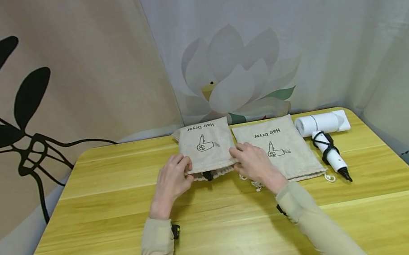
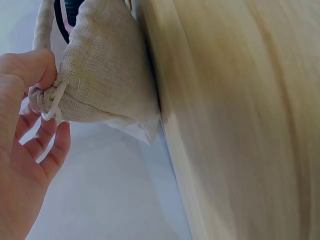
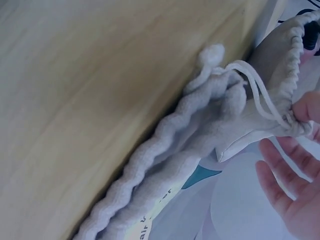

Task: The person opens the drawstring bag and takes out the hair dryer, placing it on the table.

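Observation:
A beige cloth drawstring bag (image 1: 213,155) printed "Hair Dryer" lies at the back middle of the table, its mouth toward me. My left hand (image 1: 172,175) pinches the left corner of the mouth between thumb and fingers. At the right corner, my right hand (image 1: 253,162) pinches the cloth the same way. A white drawstring (image 2: 57,100) shows at the gathered corner in the left wrist view, another cord (image 3: 257,95) in the right wrist view. Something black (image 1: 207,175) shows inside the parted mouth; the rest of it is hidden by cloth.
A second "Hair Dryer" bag (image 1: 297,166) lies flat just right of my right hand, its cords trailing. Beyond it are a white roll (image 1: 319,124) and a white wand-shaped appliance (image 1: 335,161) wrapped in black cord. A printed curtain (image 1: 104,72) hangs behind the wooden table (image 1: 96,237).

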`<state>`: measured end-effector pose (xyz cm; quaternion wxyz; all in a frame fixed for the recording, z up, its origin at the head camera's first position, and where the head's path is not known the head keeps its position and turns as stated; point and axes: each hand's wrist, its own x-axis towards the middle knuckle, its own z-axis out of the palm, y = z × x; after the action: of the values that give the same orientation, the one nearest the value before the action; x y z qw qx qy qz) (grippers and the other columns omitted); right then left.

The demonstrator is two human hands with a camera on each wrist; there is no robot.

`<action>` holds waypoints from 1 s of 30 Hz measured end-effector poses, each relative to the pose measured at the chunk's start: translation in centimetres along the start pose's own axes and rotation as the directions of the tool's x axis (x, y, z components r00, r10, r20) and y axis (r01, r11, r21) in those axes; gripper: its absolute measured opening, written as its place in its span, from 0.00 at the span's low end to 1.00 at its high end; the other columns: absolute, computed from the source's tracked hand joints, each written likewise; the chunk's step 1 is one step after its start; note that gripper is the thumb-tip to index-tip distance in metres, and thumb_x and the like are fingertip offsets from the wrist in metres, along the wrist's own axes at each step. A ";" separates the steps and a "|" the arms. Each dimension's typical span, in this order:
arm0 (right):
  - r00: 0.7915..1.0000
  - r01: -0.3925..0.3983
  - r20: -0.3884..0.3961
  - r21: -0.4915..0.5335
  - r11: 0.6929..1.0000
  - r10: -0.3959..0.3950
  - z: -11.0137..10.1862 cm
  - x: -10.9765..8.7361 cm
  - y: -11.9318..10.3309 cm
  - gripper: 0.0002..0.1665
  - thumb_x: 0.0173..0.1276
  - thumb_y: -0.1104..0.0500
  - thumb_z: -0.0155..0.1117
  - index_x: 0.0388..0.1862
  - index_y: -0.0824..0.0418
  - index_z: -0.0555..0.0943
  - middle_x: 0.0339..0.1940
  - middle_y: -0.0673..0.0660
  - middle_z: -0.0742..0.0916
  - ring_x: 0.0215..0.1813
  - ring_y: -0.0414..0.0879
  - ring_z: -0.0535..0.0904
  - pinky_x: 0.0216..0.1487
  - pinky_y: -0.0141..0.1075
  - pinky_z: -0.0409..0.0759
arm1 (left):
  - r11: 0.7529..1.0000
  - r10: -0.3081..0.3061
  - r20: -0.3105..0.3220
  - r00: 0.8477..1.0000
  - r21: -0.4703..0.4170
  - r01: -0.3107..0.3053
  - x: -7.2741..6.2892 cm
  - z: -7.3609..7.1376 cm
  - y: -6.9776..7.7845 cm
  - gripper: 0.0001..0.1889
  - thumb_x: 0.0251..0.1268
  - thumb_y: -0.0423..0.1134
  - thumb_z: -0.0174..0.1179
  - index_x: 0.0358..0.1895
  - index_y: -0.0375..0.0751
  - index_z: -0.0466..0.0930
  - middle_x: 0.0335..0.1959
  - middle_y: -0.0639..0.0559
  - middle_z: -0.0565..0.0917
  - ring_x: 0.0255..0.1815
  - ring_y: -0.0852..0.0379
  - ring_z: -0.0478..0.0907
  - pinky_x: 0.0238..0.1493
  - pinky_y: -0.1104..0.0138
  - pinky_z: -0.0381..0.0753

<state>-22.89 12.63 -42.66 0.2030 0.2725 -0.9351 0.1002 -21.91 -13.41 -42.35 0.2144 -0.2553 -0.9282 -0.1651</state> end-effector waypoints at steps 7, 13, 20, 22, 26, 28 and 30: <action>0.999 0.006 -0.039 -0.008 1.000 -0.006 -0.2 -0.3 0.3 0.13 0.49 0.65 0.68 0.33 0.55 0.76 0.30 0.52 0.80 0.33 0.48 0.78 0.24 0.39 0.77 | 1.000 -0.012 0.001 1.000 0.001 0.012 -0.2 -0.2 -0.2 0.13 0.35 0.24 0.61 0.27 0.45 0.74 0.27 0.54 0.75 0.34 0.55 0.73 0.29 0.69 0.74; 0.999 0.000 -0.032 -0.001 1.000 0.000 -0.3 -0.4 0.5 0.13 0.49 0.67 0.68 0.33 0.56 0.77 0.29 0.51 0.80 0.31 0.47 0.76 0.24 0.37 0.76 | 1.000 -0.022 0.010 1.000 -0.009 0.022 -0.2 -0.4 -0.3 0.13 0.36 0.24 0.61 0.28 0.44 0.74 0.27 0.53 0.75 0.33 0.56 0.71 0.29 0.70 0.73; 1.000 -0.022 -0.002 -0.023 0.999 0.022 -0.4 -0.4 0.7 0.12 0.50 0.67 0.68 0.33 0.55 0.77 0.29 0.51 0.80 0.32 0.46 0.76 0.25 0.37 0.76 | 1.000 -0.030 0.011 0.999 -0.004 0.030 -0.3 -0.6 -0.6 0.14 0.36 0.24 0.61 0.28 0.44 0.74 0.28 0.53 0.75 0.33 0.56 0.71 0.28 0.70 0.74; 1.000 -0.024 0.000 -0.023 0.999 0.024 -0.5 -0.5 0.7 0.12 0.50 0.67 0.67 0.33 0.55 0.78 0.29 0.51 0.80 0.32 0.47 0.76 0.25 0.37 0.76 | 1.000 -0.024 0.007 1.000 -0.007 0.024 -0.4 -0.6 -0.7 0.14 0.36 0.24 0.60 0.28 0.44 0.74 0.27 0.53 0.75 0.33 0.56 0.71 0.28 0.70 0.74; 1.000 -0.028 0.003 -0.018 0.999 0.028 -0.5 -0.5 0.9 0.12 0.50 0.69 0.66 0.33 0.56 0.78 0.29 0.51 0.80 0.32 0.47 0.76 0.26 0.37 0.76 | 1.000 -0.017 -0.005 1.000 -0.011 0.017 -0.5 -0.7 -0.9 0.14 0.35 0.23 0.61 0.28 0.44 0.75 0.27 0.53 0.75 0.33 0.56 0.72 0.28 0.69 0.75; 1.000 -0.030 0.002 -0.018 0.999 0.030 -0.5 -0.6 1.0 0.13 0.49 0.70 0.65 0.33 0.56 0.78 0.29 0.51 0.80 0.33 0.47 0.77 0.25 0.37 0.76 | 1.000 -0.016 -0.009 1.000 -0.010 0.016 -0.5 -0.7 -1.0 0.14 0.35 0.23 0.62 0.29 0.43 0.75 0.28 0.53 0.76 0.33 0.55 0.73 0.29 0.68 0.76; 1.000 -0.031 0.001 -0.016 0.999 0.031 -0.5 -0.6 1.0 0.13 0.49 0.71 0.63 0.33 0.56 0.78 0.29 0.51 0.80 0.33 0.47 0.77 0.24 0.37 0.76 | 1.000 -0.018 -0.009 1.000 -0.010 0.018 -0.6 -0.7 -1.1 0.15 0.34 0.23 0.62 0.29 0.43 0.75 0.29 0.52 0.76 0.34 0.55 0.73 0.30 0.68 0.77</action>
<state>-22.81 13.95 -42.52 0.2031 0.2564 -0.9402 0.0955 -21.81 -14.79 -42.29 0.2159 -0.2474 -0.9286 -0.1727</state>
